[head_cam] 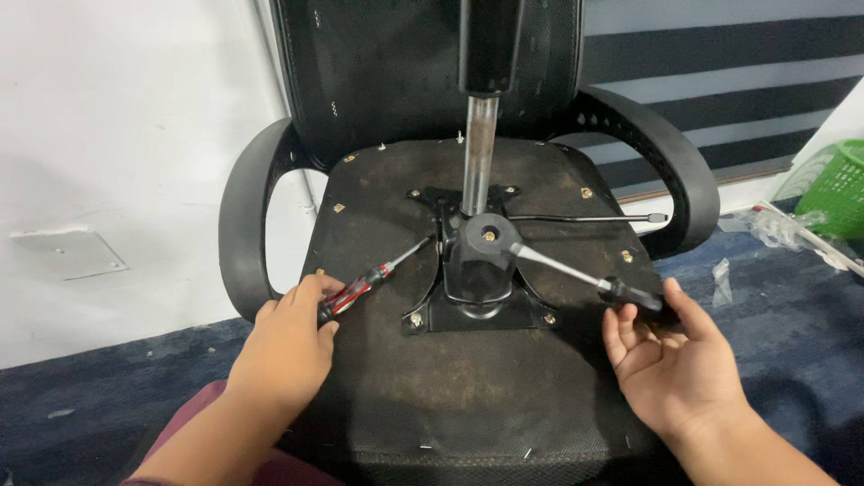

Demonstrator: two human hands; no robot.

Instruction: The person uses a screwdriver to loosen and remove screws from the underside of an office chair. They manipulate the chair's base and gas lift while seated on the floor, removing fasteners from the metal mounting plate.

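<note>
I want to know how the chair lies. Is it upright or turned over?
Turned over: the chair seat's underside faces up, with the metal plate and gas column showing.

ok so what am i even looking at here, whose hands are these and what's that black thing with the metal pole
This is one picture from a camera worn on a person's head, looking down at their own two bare hands. The black thing is an office chair turned upside down, so you see the underside of the seat, its armrests and a metal tilt plate bolted on. The shiny pole is the gas lift cylinder sticking up from that plate. The left hand grips a red-and-black screwdriver lying on the seat. The right hand is open, fingertips touching the black handle of a second screwdriver. A green basket sits at the right edge.
</note>
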